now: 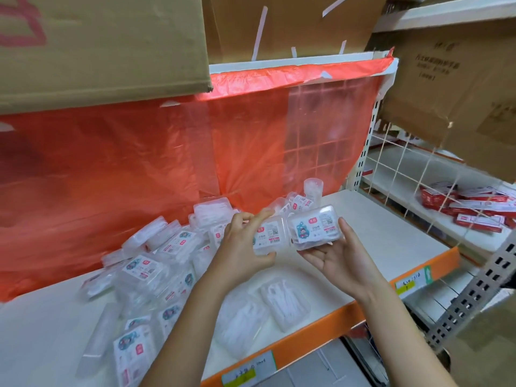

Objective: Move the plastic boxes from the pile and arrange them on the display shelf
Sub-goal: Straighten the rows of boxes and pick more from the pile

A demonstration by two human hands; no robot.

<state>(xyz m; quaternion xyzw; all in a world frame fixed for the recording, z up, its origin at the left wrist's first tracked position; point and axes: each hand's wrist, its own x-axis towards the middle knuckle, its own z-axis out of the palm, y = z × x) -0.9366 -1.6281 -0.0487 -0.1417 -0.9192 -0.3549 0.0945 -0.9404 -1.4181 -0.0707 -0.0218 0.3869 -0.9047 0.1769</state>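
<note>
Plastic boxes: one [315, 228] resting on upturned right hand [339, 258], thumb against its side; another [269, 235] gripped by left hand [243, 244], above the shelf [377, 236], right of the pile [156, 263].

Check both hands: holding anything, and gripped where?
Left hand grips one plastic box by its left end, fingers over the top. Right hand cradles a second box from below, fingers up its right end.

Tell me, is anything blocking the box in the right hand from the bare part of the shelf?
Nothing visible does. The right hand holds a plastic box above the shelf, and the white surface to its right looks bare.
</note>
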